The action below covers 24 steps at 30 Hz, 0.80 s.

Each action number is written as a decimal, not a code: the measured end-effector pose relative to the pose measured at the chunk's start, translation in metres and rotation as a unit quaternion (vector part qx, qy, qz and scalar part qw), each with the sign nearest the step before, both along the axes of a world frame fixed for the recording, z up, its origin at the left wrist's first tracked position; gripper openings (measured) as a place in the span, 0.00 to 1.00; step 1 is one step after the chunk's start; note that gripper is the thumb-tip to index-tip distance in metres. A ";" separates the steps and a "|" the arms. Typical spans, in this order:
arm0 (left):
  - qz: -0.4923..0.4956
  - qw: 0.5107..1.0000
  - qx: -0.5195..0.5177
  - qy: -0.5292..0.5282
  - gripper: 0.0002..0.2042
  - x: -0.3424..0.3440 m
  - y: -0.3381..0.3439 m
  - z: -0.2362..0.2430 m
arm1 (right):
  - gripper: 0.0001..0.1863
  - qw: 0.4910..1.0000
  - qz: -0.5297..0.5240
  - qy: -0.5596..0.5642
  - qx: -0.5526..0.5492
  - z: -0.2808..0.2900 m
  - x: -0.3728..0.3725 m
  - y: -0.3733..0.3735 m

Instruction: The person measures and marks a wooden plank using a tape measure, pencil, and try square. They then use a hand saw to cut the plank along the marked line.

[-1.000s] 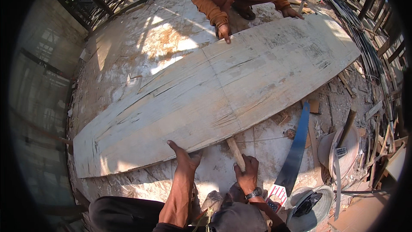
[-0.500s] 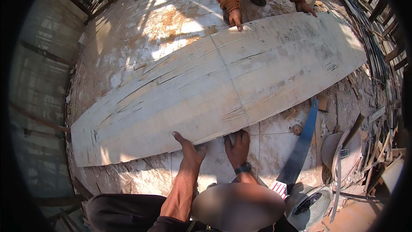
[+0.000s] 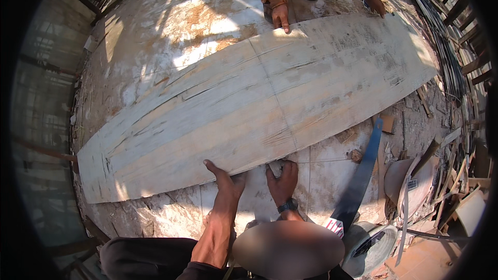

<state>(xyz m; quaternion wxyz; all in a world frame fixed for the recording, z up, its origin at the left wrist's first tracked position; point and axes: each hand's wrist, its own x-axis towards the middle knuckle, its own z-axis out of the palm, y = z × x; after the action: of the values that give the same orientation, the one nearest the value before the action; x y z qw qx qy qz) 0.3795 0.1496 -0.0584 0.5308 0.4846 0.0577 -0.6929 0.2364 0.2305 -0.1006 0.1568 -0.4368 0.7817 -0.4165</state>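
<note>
A long, weathered plywood sheet (image 3: 233, 109) slants across the middle, its surface cracked and stained, with a dark line across it. My left hand (image 3: 226, 180) grips the near edge, thumb on top and fingers hidden beneath. Beside it, my right hand (image 3: 283, 182), with a dark watch on the wrist, is at the same edge. Its thumb and fingers curl around a small pale chunk (image 3: 277, 167), whose kind I cannot make out. Across the sheet, a co-worker's hand (image 3: 280, 18) presses the far edge, and their other hand (image 3: 375, 4) is at the far right corner.
A handsaw (image 3: 360, 176) with a dark blade lies right of my hands, near a round pale container (image 3: 369, 249) and another pale, rounded vessel (image 3: 410, 181). Wood scraps and thin strips (image 3: 441, 57) line the right side. A greenish panel (image 3: 46, 114) stands at the left.
My right hand has drawn slightly back from the sheet's edge, showing the pale chunk between its fingers. The co-worker's hand at the far right corner has shifted. The whole view has moved slightly.
</note>
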 end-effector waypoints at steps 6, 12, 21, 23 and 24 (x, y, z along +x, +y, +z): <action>0.007 0.998 0.046 -0.039 0.47 -0.006 0.005 0.016 | 0.24 1.000 0.008 -0.029 -0.007 0.002 0.006 -0.004; 0.022 1.000 0.014 -0.004 0.48 0.009 0.005 0.003 | 0.23 0.997 0.029 -0.068 -0.002 0.015 0.021 -0.007; -0.010 0.996 0.068 -0.058 0.49 0.001 0.003 -0.002 | 0.30 0.991 0.045 -0.087 0.091 0.052 -0.027 0.057; -0.021 0.994 0.057 -0.090 0.51 0.006 0.007 0.004 | 0.29 0.980 0.005 -0.116 0.163 0.078 -0.037 0.104; -0.012 0.996 0.035 -0.086 0.51 -0.010 0.002 0.013 | 0.26 0.983 -0.045 -0.073 0.166 0.071 -0.034 0.150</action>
<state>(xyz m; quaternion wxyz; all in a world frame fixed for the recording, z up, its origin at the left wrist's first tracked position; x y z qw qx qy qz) 0.3694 0.1514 -0.0457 0.5081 0.5611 0.0303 -0.6528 0.2019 0.3808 -0.0301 0.2643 -0.3380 0.8452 -0.3186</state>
